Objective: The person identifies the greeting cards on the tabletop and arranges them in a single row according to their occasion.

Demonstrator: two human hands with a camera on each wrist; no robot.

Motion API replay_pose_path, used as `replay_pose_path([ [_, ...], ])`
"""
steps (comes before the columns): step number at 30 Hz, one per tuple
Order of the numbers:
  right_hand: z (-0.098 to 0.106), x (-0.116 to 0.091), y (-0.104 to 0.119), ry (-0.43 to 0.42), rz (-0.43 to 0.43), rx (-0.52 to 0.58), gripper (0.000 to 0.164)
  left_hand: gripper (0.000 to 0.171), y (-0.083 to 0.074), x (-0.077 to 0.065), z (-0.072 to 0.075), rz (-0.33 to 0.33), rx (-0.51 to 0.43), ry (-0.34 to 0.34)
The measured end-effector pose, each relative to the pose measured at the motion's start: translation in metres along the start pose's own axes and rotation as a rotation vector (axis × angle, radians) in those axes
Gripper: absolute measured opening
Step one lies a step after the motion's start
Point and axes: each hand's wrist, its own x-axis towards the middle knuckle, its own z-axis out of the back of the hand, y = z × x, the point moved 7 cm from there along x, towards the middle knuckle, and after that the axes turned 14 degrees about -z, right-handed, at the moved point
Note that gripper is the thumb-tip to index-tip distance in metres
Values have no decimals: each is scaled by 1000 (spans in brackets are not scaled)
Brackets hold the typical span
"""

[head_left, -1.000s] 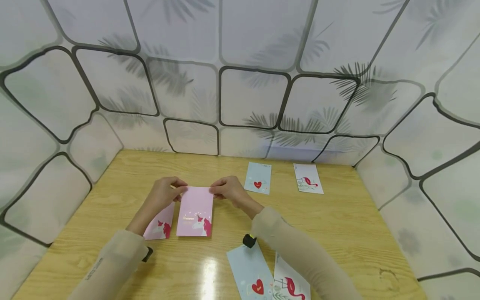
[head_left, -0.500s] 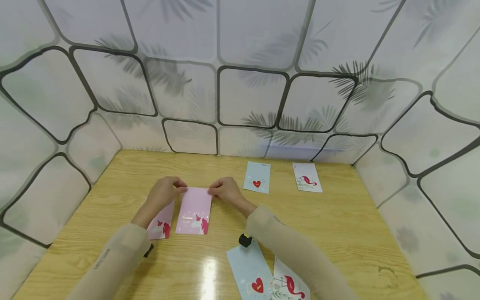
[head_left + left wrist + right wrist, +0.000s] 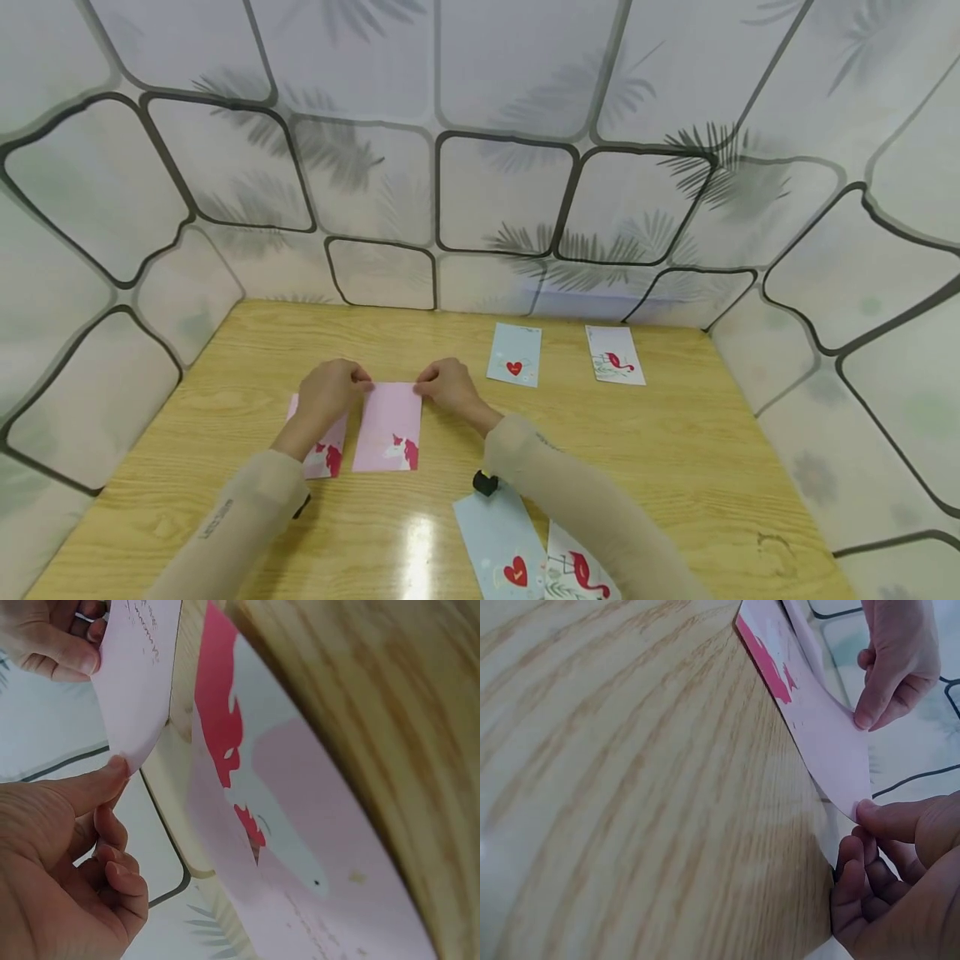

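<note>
A pink unicorn card [image 3: 388,425] is pinched at its two far corners. My left hand [image 3: 330,392] grips the left corner and my right hand [image 3: 452,390] the right one, thumb against finger. In the right wrist view the pink card [image 3: 829,746] bends upward toward the fingers, its unicorn end low at the wooden table. Just left of it lies a second pink unicorn card [image 3: 326,450], partly hidden under my left hand and wrist. The left wrist view shows this second card [image 3: 292,802] large, close to the camera.
A blue heart card [image 3: 514,355] and a white flamingo card [image 3: 615,355] lie at the back right of the wooden table [image 3: 675,467]. Nearer, a larger blue heart card [image 3: 498,533] and another flamingo card [image 3: 573,567] lie partly under the right sleeve. Patterned cloth walls enclose the table.
The held card has shifted slightly left and its far edge has come a little lower and nearer. Both hands have moved with it, still pinching its corners. The other cards lie unmoved.
</note>
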Motion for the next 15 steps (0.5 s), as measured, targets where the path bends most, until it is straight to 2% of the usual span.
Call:
replay_pose_path([
  [3,-1,0,3,-21,21,-48,5,12,0,0,0,-6,32,-10],
  [8,-4,0,5,-45,6,-137,6,11,2,-1,-3,3,56,-3],
  [15,-8,0,4,-68,-4,-245,7,10,3,-4,-8,0,51,1],
])
